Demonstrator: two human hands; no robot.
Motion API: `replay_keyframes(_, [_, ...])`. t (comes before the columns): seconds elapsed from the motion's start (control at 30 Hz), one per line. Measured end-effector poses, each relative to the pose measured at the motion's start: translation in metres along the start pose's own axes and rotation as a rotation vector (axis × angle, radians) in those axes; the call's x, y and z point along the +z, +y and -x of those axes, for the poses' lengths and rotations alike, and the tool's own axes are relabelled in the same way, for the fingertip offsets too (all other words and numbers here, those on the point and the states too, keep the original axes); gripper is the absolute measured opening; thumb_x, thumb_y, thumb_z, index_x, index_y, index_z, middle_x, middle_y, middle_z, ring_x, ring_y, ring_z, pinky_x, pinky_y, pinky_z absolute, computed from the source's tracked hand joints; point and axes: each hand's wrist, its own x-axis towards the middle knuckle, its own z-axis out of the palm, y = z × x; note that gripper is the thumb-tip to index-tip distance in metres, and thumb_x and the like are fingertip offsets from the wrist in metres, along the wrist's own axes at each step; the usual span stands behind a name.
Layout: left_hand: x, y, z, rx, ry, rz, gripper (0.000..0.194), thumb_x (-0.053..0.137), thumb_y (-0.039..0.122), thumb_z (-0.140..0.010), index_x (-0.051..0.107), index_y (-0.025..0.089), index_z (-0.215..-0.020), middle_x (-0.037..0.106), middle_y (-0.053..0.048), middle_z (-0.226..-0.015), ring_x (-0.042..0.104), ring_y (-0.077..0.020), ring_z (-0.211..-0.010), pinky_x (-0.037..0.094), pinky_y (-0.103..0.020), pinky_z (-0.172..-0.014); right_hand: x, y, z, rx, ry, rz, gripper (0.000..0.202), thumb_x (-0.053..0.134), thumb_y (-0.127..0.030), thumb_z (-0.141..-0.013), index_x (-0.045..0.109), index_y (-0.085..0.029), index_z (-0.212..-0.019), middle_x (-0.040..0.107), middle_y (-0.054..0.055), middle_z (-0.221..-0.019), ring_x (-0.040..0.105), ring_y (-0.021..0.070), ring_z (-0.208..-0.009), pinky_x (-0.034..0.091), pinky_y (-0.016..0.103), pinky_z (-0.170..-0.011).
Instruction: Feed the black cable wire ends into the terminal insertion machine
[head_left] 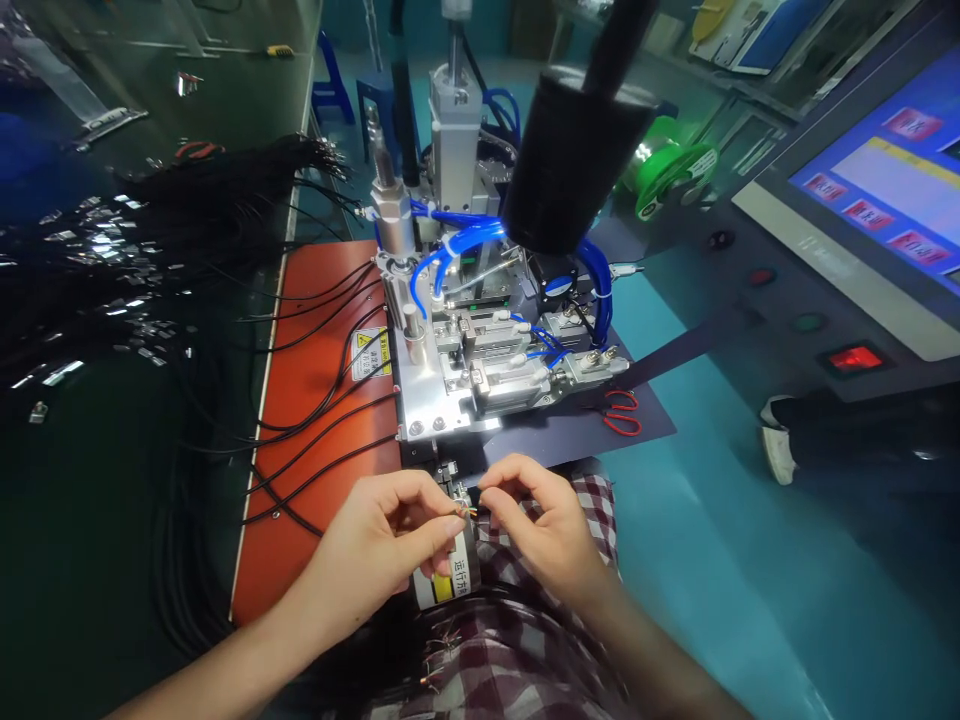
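Thin multicoloured wires pinched at the left fingertips

The thin multicoloured wires [470, 511] poke out between the thumb and forefinger of the left hand [394, 530], which is closed on them. The right hand [547, 525] sits just beside, thumb and forefinger nearly together; whether it grips a strand cannot be told. Beyond both hands stands a silver metal machine with blue tubes [439, 400]; the orange-red tabletop [262, 580] lies left of them. The wires are probably light, limp and easily bent, best held lightly between fingertips, near their ends.
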Motion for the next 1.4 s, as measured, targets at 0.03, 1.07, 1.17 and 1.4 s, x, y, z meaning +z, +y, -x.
replay_keyframes(0.03, [0.001, 0.002, 0.001, 0.023, 0.04, -0.036, 0.015, 0.066, 0.027, -0.074, 0.058, 0.015, -0.069, 0.062, 0.001, -0.054, 0.058, -0.0105, -0.048, 0.043, -0.017, -0.042, 0.002, -0.001, 0.001, 0.074, -0.005, -0.108, 0.008, 0.055, -0.026, -0.085, 0.058, -0.02, -0.08, 0.057, 0.0, -0.071, 0.052, 0.0129, -0.059, 0.042, 0.027, -0.057])
replay_keyframes(1.07, [-0.005, -0.007, -0.001, -0.038, -0.072, 0.123, 0.022, 0.065, 0.032, -0.075, 0.052, 0.016, -0.071, 0.052, 0.005, -0.048, 0.04, -0.0046, -0.038, 0.024, -0.015, -0.037, 0.013, 0.005, -0.003, 0.213, -0.186, -0.568, 0.019, 0.071, -0.031, -0.072, 0.058, -0.019, -0.08, 0.052, -0.005, -0.062, 0.044, 0.007, -0.046, 0.036, 0.02, -0.046])
replay_keyframes(1.17, [-0.005, -0.008, -0.001, -0.051, -0.067, 0.128, 0.022, 0.065, 0.033, -0.076, 0.052, 0.016, -0.071, 0.052, 0.005, -0.049, 0.039, -0.0047, -0.039, 0.027, -0.015, -0.038, 0.012, 0.004, -0.001, 0.198, -0.178, -0.526, 0.016, 0.067, -0.032, -0.076, 0.059, -0.018, -0.076, 0.052, -0.005, -0.058, 0.043, 0.0074, -0.045, 0.035, 0.021, -0.045])
replay_keyframes(1.4, [0.007, -0.008, 0.005, 0.201, 0.191, -0.03, 0.016, 0.066, 0.028, -0.075, 0.058, 0.016, -0.067, 0.057, 0.002, -0.062, 0.053, -0.0105, -0.056, 0.043, -0.02, -0.051, 0.025, 0.003, 0.008, 0.211, -0.084, -0.469, 0.022, 0.06, -0.039, -0.082, 0.054, -0.019, -0.076, 0.045, -0.007, -0.051, 0.039, 0.008, -0.043, 0.032, 0.022, -0.045])
